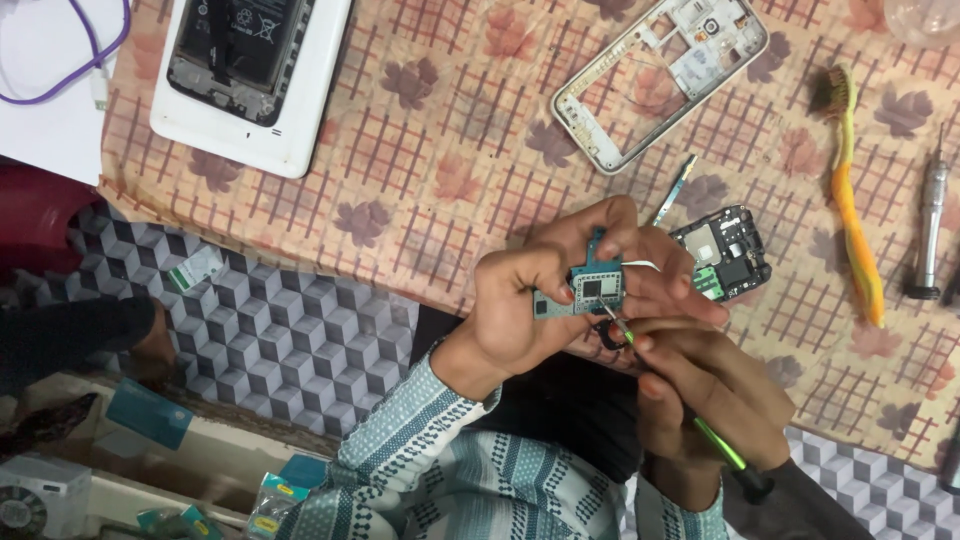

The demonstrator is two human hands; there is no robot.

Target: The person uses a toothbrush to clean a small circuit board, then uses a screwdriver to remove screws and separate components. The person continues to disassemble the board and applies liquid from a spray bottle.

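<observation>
My left hand [535,305] holds a small teal circuit board [592,288] between thumb and fingers, above the front edge of the cloth-covered table. My right hand [705,385] grips a thin green-handled tool [722,447] like a pen. Its metal tip touches the lower right corner of the board. Both hands sit close together, fingers overlapping behind the board.
A black phone part [728,258] lies just right of the hands. Farther back are a white phone frame [600,140], a thin metal strip [676,190] and an opened device on a white slab [250,130]. An orange toothbrush [856,215] and a silver screwdriver [930,220] lie right.
</observation>
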